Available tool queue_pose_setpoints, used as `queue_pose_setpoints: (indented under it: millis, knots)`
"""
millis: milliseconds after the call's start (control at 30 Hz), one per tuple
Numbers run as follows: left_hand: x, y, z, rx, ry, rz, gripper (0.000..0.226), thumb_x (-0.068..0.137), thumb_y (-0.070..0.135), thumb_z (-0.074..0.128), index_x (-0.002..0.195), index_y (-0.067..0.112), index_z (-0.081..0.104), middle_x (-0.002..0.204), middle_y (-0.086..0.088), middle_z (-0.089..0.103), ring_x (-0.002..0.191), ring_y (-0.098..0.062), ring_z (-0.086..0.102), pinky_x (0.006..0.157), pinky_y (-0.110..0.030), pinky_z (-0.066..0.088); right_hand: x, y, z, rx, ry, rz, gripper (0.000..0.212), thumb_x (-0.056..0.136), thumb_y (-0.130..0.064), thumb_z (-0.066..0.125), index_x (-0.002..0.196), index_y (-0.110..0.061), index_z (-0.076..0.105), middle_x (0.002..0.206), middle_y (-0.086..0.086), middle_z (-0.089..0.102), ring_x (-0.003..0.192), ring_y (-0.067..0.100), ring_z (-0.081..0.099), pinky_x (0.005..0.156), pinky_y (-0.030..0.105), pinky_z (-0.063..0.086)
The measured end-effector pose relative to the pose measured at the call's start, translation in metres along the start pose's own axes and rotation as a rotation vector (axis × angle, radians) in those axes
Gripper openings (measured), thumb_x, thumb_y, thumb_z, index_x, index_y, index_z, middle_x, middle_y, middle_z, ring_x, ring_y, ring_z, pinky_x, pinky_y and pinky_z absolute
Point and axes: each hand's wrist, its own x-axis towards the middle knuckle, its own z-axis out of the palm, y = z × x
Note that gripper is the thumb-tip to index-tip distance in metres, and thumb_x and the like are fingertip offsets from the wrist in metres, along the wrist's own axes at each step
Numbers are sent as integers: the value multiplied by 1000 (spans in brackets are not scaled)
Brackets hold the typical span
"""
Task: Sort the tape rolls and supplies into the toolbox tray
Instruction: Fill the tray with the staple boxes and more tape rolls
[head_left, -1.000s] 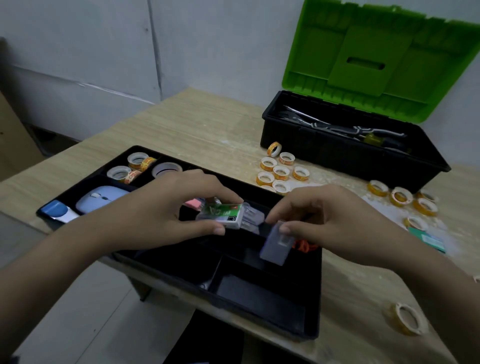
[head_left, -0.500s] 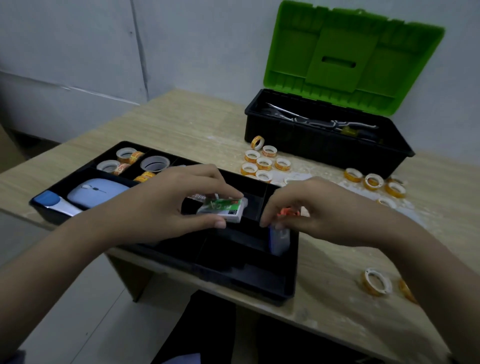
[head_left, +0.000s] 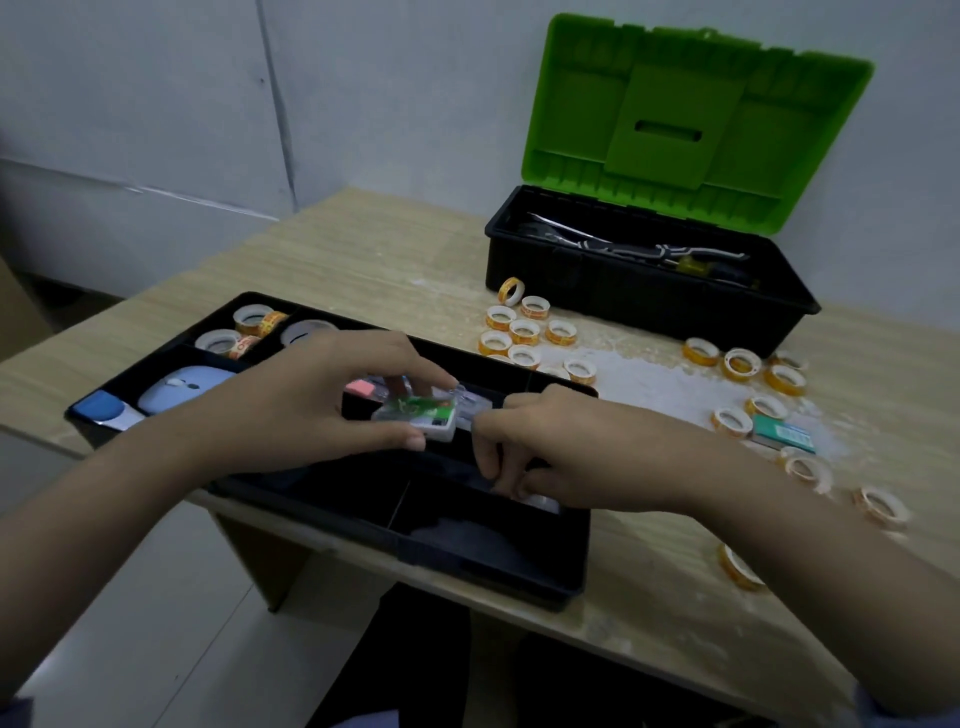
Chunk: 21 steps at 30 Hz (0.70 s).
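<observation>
Head view: over the black tray (head_left: 582, 551) on the tabletop (head_left: 395, 260), the left hand (head_left: 311, 405) pinches a small green-labelled clear box (head_left: 421, 415), while the right hand (head_left: 561, 452) reaches down into a front compartment, its grip on something pale I cannot identify.

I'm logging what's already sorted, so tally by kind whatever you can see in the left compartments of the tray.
Wide white tape rolls: 3
Small orange tape rolls: 2
Computer mouse: 1
Blue-and-white item: 1
Total: 7 visible; the left hand may hide more.
</observation>
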Motion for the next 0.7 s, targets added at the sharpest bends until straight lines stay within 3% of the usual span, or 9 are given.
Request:
queue_pose_setpoints:
  millis: [133, 333, 533, 633, 700]
  knots:
    - [10, 2, 10, 68, -126, 9, 33, 75, 52, 60, 106, 41, 59, 102, 23, 60, 101, 3, 55, 83, -16, 44, -9, 7, 5, 169, 149, -4, 35, 83, 7, 55, 85, -26, 46, 96, -6, 70, 88, 0, 64, 73, 26, 54]
    - [19, 4, 23, 69, -199, 27, 25, 74, 46, 55, 96, 37, 62, 98, 21, 61, 97, 1, 57, 81, -20, 46, -53, 18, 4, 260, 544, 38, 15, 83, -1, 65, 84, -13, 56, 81, -9, 69, 82, 3, 68, 73, 22, 53]
    - [29, 6, 28, 152, -235, 105, 26, 79, 54, 54, 95, 38, 65, 101, 17, 62, 98, 1, 57, 80, -25, 50, -91, 19, 24, 271, 600, 135, 13, 78, -11, 63, 79, -23, 59, 81, -13, 69, 78, 0, 66, 70, 6, 44]
    - [31, 6, 29, 211, -277, 135, 26, 84, 50, 50, 94, 36, 70, 101, 19, 54, 96, -1, 49, 76, -18, 45, -99, 19, 32, 272, 622, 165, 4, 78, -21, 62, 78, -24, 59, 81, -15, 69, 78, -4, 65, 68, 0, 40]
    - [29, 6, 33, 316, -275, 166, 35, 88, 49, 41, 94, 33, 72, 95, 17, 46, 89, -2, 42, 72, -24, 43, -105, 20, 35, 302, 651, 184, 6, 77, -18, 64, 77, -22, 60, 80, -16, 69, 77, -3, 66, 67, 1, 41]
